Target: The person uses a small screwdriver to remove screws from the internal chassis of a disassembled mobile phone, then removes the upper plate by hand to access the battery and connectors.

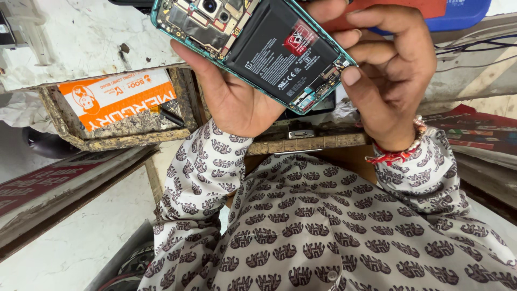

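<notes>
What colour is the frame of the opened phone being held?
Teal green, on the opened phone's frame around the black battery; head view.

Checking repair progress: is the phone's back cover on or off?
Off. The phone lies in the left hand with black battery and circuit boards exposed.

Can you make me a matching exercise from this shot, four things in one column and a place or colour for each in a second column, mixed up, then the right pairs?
Things:
1. opened phone
2. battery
3. orange box
4. thread bracelet

Places or colours:
A. on the right wrist
B. black, inside the phone's frame
C. lying in the worn wooden tray
D. teal-edged, held between the left hand and right hand

Pairs: 1-D, 2-B, 3-C, 4-A
</notes>
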